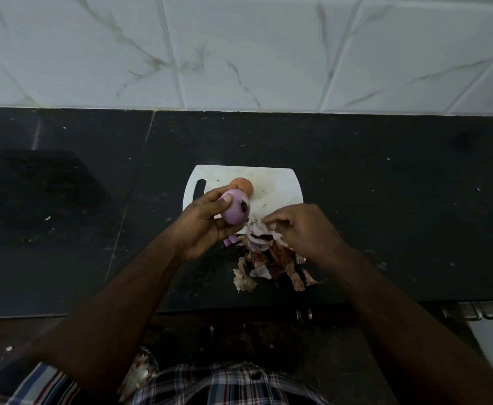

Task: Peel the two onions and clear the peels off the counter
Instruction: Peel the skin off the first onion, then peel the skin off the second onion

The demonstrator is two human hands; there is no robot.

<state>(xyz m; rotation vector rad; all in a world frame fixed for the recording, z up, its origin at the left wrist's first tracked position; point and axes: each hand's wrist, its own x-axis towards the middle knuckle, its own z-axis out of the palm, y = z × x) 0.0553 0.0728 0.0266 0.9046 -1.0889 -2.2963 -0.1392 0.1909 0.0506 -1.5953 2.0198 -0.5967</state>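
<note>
The left hand (pixel 207 226) holds a peeled onion (pixel 235 210) just above the near left corner of the white cutting board (pixel 280 185), thumb over the top and fingers curled beneath, so the purple bulb sits cupped and clear of the surface. The right hand (pixel 303 229) has its fingertips pinched on a strip of pale skin at the top of the peel pile (pixel 271 258), which spills off the board's near edge onto the black counter (pixel 385 200). A second onion (pixel 241 185), still in its orange-brown skin, rests on the board right behind the held one. The step in hand looks like stripping the last loose skin from the first bulb, and it goes best if the left hand turns the onion slowly while the right pulls each strip from root toward tip, dropping it straight onto the pile and not scattering it. The held onion's root-to-tip axis lies roughly level and slightly tilted, with the dark root end facing right and toward the person; the opposite end is hidden in the palm. Keeping the root outward gives the right hand a clean edge to catch any remaining papery layer. A few bits lie near the counter's front edge, so later gathering should sweep inward, away from the drop
</note>
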